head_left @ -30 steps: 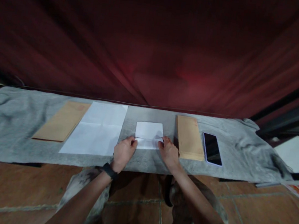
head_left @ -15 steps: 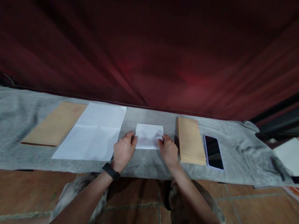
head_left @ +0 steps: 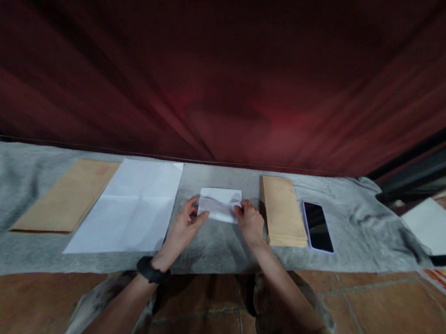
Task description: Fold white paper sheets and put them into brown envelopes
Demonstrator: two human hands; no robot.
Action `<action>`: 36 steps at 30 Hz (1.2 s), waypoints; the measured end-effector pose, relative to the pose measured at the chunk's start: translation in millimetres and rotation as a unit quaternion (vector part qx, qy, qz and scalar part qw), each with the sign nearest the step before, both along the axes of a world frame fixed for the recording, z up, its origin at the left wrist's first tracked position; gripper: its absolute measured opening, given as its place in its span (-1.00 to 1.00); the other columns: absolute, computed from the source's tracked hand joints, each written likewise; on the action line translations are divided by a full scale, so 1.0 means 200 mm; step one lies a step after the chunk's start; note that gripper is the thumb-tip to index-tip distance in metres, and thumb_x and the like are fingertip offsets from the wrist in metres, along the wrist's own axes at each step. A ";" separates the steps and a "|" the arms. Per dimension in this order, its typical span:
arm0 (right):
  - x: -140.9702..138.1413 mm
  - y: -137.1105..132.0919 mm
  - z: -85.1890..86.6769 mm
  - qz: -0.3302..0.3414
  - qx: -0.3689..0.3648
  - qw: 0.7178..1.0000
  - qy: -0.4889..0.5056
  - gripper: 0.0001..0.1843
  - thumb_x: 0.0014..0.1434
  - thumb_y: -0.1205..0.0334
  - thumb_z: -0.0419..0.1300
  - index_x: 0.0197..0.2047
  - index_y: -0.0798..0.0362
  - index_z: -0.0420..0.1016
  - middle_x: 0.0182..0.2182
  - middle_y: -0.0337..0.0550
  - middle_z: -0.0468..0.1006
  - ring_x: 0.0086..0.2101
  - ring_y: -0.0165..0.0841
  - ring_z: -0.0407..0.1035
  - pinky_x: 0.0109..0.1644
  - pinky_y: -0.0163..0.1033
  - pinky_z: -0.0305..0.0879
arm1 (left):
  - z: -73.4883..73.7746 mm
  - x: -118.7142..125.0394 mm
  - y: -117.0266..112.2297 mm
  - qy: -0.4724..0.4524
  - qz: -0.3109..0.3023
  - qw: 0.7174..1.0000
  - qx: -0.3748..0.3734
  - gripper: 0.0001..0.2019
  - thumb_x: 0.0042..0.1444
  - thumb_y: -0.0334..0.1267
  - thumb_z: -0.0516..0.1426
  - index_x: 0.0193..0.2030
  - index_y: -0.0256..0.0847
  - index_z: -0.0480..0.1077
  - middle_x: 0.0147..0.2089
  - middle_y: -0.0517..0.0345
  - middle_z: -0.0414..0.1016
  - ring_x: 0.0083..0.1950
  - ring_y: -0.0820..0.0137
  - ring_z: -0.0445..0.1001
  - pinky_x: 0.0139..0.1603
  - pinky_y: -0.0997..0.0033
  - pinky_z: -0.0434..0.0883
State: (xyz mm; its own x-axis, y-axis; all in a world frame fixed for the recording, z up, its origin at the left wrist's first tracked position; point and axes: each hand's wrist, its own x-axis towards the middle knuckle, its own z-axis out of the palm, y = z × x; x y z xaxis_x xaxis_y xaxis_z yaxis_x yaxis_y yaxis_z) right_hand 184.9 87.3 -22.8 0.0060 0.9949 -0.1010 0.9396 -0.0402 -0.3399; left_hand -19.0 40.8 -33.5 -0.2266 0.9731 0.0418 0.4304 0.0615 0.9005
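A small white folded sheet of paper (head_left: 221,195) lies on the grey cloth in front of me, with a crease or flap line running across it. My right hand (head_left: 250,222) pinches its right edge between thumb and fingers. At the opposite edge, my left hand (head_left: 187,227) has thumb and fingers apart; the thumb touches the lower left corner and the fingertips are beside the left edge. Left of that hand, a larger white sheet (head_left: 131,209) with cross-shaped fold creases lies flat. A stack of brown envelopes (head_left: 284,210) sits just right of my right hand.
Another brown envelope (head_left: 67,196) lies at the far left, beside the large sheet. A phone (head_left: 317,227) with a pale purple case is right of the envelope stack. The grey cloth (head_left: 211,253) covers a narrow table against a dark red curtain (head_left: 234,81).
My left hand has loosened from the small paper, its thumb and fingers spreading apart. My right hand stays at the right edge. The view has shifted slightly.
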 end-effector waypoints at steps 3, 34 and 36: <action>-0.01 0.02 0.01 -0.010 0.007 1.000 0.000 -0.75 0.43 0.07 0.03 -0.02 0.00 0.43 -0.12 -0.08 0.63 -0.17 -0.28 0.55 -0.19 -0.31 0.26 | 0.02 0.01 0.01 0.044 -0.022 0.998 -0.027 -0.44 0.17 -0.14 0.18 0.29 -0.23 0.25 -0.18 0.07 0.57 -0.23 0.32 0.54 -0.21 0.34 0.42; -0.12 -0.08 -0.08 0.181 0.174 0.965 0.071 -0.61 0.40 0.26 -0.03 0.21 0.05 0.41 0.23 -0.01 0.39 0.18 -0.17 0.26 0.25 -0.02 0.24 | 0.02 0.03 0.15 0.154 0.000 0.988 -0.032 -0.61 0.20 -0.30 0.13 0.18 -0.18 0.41 -0.08 0.03 0.59 -0.23 0.31 0.53 -0.11 0.33 0.46; -0.14 -0.09 -0.09 0.209 0.172 0.960 0.071 -0.59 0.42 0.23 -0.04 0.26 0.06 0.38 0.28 -0.03 0.36 0.24 -0.20 0.22 0.30 -0.03 0.19 | 0.01 0.03 0.16 0.164 0.005 0.986 -0.025 -0.62 0.19 -0.32 0.13 0.16 -0.21 0.43 0.00 -0.02 0.55 -0.21 0.31 0.53 -0.08 0.30 0.47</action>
